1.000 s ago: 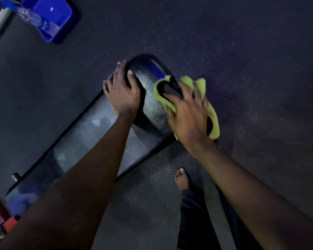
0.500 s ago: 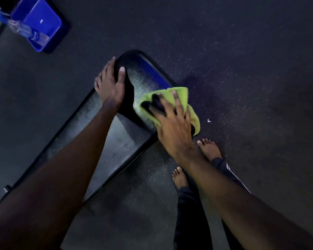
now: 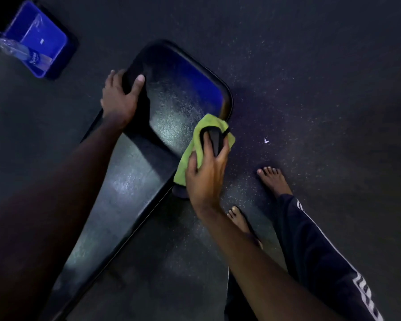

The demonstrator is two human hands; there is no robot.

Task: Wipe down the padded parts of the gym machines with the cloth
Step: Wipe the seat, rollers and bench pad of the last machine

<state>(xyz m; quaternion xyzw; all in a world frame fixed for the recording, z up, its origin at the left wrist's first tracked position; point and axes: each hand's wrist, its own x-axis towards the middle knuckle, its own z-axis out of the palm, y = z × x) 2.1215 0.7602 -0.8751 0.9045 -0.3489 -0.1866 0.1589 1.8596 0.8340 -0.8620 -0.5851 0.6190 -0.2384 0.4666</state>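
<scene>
At top left, blue bin holds clear bottle. Right grip clutches green cloth on padded surface, right edge; left grip clasps opposite edge, thumb on top.

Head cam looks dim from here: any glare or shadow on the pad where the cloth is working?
Head view: dim overall; bright speckled glare on the bench pad beside the cloth; blue reflection along the pad's far edge; a dark shadow band crosses the pad beside the left hand; the right hand and cloth are readable.
</scene>
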